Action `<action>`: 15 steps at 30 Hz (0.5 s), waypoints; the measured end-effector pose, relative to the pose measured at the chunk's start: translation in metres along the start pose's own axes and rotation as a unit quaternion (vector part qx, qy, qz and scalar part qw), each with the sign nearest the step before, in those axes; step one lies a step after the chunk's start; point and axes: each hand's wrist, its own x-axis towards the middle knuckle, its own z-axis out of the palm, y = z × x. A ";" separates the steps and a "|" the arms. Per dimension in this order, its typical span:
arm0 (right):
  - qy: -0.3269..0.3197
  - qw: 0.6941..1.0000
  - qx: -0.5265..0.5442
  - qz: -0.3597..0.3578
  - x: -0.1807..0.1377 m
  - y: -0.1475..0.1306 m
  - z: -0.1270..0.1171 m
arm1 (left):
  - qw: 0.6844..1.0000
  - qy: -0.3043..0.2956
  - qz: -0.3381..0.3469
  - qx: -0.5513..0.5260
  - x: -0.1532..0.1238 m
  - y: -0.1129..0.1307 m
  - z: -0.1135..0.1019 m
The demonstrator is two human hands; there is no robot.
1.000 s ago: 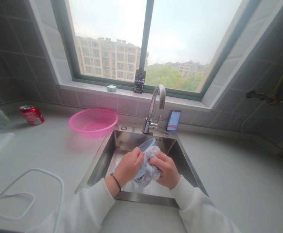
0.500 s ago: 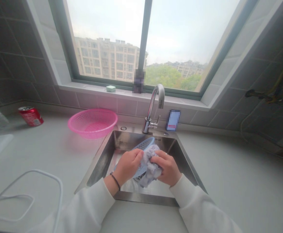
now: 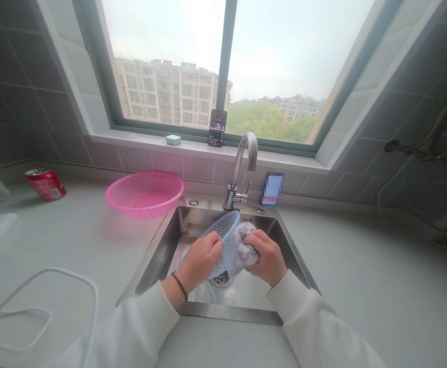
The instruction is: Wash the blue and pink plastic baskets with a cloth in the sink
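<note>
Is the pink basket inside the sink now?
No, the pink basket stands on the counter to the left of the sink, outside its basin.

Both arms reach forward from the lower edge of the view and draw in toward the middle, the left white long sleeve (image 3: 131, 327) and the right white long sleeve (image 3: 315, 327) covering them to the wrists. The left hand (image 3: 202, 258) shows its back, fingers curled closed in a grip, and a thin black band (image 3: 179, 285) circles its wrist. The right hand (image 3: 268, 255) is likewise clenched, its fingers bunched inward. The two hands sit level and near each other, not touching.
</note>
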 end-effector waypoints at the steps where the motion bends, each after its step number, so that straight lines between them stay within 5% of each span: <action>1: 0.006 1.000 0.002 0.004 0.000 0.000 0.000 | 1.000 0.002 -0.004 -0.002 0.000 -0.001 0.001; 7: -0.058 0.995 0.023 -0.079 0.000 -0.009 0.000 | 0.997 0.037 0.013 0.061 0.002 -0.005 0.002; 12: 0.027 1.000 0.001 -0.005 0.003 0.001 -0.004 | 0.999 0.014 0.014 0.026 0.000 0.000 0.000; 15: -0.006 0.999 0.023 -0.049 0.002 -0.007 -0.002 | 0.999 0.030 0.020 0.033 -0.001 0.000 0.000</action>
